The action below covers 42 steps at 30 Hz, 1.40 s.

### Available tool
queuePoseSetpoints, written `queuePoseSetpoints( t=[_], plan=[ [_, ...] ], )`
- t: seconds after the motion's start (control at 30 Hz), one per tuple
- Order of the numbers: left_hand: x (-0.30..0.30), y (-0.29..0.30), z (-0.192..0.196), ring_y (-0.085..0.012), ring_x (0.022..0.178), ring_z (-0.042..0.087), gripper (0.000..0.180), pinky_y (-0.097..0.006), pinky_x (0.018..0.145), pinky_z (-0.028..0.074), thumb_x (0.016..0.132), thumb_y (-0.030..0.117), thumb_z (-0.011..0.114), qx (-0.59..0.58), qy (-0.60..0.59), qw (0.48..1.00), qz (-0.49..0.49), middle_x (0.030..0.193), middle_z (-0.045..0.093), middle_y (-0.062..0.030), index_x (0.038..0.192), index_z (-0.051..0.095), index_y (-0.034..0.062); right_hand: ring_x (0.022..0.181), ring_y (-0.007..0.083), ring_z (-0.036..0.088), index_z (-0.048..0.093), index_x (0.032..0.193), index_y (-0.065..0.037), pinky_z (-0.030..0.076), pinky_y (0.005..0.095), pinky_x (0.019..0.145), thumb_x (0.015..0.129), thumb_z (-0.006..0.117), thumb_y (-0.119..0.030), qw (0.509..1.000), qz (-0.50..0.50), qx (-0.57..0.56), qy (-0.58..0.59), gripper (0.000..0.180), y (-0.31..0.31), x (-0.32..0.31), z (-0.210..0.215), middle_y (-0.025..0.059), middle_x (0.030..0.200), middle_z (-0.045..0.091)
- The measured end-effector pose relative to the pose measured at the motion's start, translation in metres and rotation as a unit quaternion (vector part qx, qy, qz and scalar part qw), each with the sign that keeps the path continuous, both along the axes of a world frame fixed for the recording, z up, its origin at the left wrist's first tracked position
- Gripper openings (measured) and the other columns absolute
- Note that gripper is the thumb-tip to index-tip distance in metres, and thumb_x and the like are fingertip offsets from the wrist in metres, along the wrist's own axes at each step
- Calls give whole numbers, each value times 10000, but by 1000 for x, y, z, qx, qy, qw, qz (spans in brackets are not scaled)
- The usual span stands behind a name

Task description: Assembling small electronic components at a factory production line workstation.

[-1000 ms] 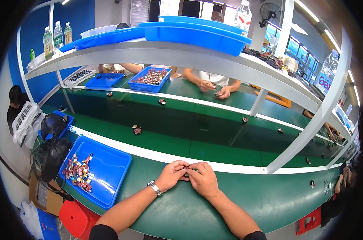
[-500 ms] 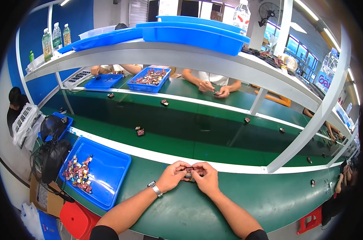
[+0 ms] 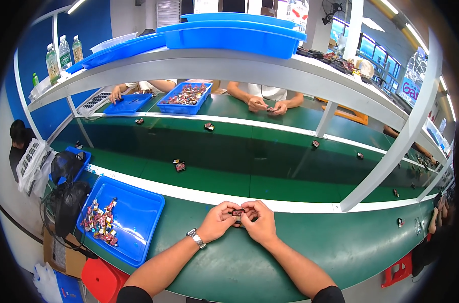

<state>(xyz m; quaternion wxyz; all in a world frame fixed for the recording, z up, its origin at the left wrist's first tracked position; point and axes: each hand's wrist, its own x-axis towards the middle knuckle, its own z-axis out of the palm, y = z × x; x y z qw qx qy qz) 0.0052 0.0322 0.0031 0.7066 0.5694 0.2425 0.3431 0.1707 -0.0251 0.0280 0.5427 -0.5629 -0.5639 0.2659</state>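
Note:
Between my two hands, over the green work surface (image 3: 204, 270), is a small electronic part (image 3: 237, 213) with a dark edge, a reddish board and a pale piece. My left hand (image 3: 218, 222), with a metal watch at the wrist, pinches it from the left, thumb on top. From the other side my right hand (image 3: 260, 222) grips it with thumb and fingertips. Fingers cover much of the part. Left of my forearm, a blue tray (image 3: 143, 222) bears a heap of small red, white and yellow parts (image 3: 99, 222).
Beyond a white rail (image 3: 209, 194) runs a green conveyor belt (image 3: 214, 169) with scattered small parts (image 3: 180, 166). Overhead crosses a shelf (image 3: 199, 65) with blue trays; a white post (image 3: 391, 139) stands right. A black fan (image 3: 70, 197) stands left. Across the belt, co-workers' hands (image 3: 270, 106) handle parts.
The whole view has tilted slightly. My hands keep their grip on the part, with only slight finger movement. Across the belt at the left, a co-worker's hand has lowered toward a blue tray.

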Motion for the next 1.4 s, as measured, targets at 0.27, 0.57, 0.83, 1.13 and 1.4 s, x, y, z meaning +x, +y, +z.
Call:
queuePoseSetpoints(
  t=[0.27,0.57,0.83,1.13,1.4],
  plan=[
    [-5,-1,6,-160,1043,653,206,-317,856,577,1001,21,546,-29,4,1000,10,1184,645,-113,1207,547,11,759,128,660,702,1000,4,536,244,662,841,729,-17,999,7,43,-25,162,-2,-6,4,87,932,669],
    [21,-4,7,-175,960,678,173,-314,806,594,976,-4,563,4,9,1000,26,1142,671,-143,1148,571,-28,730,166,703,683,1036,-9,574,279,658,885,658,-1,997,-11,63,-48,153,-13,12,0,105,947,669],
    [-24,10,-14,-281,1103,639,266,-383,905,580,1013,61,560,22,83,992,87,1248,627,-191,1259,522,-33,813,284,594,582,963,-2,502,357,719,865,583,-27,991,56,118,5,101,11,-14,-28,127,938,573],
    [10,-17,23,-268,1055,654,320,-358,865,577,1019,64,514,34,58,988,139,1274,598,-164,1331,476,2,694,223,633,579,932,2,505,346,648,847,633,2,979,0,161,126,100,48,37,-41,131,850,607],
    [6,5,-12,-83,540,543,86,-217,478,451,939,101,610,90,113,977,156,702,605,-32,881,593,39,816,308,700,727,830,-27,559,433,745,762,779,-196,915,-287,121,-257,189,111,116,-45,135,860,723]
  ],
)
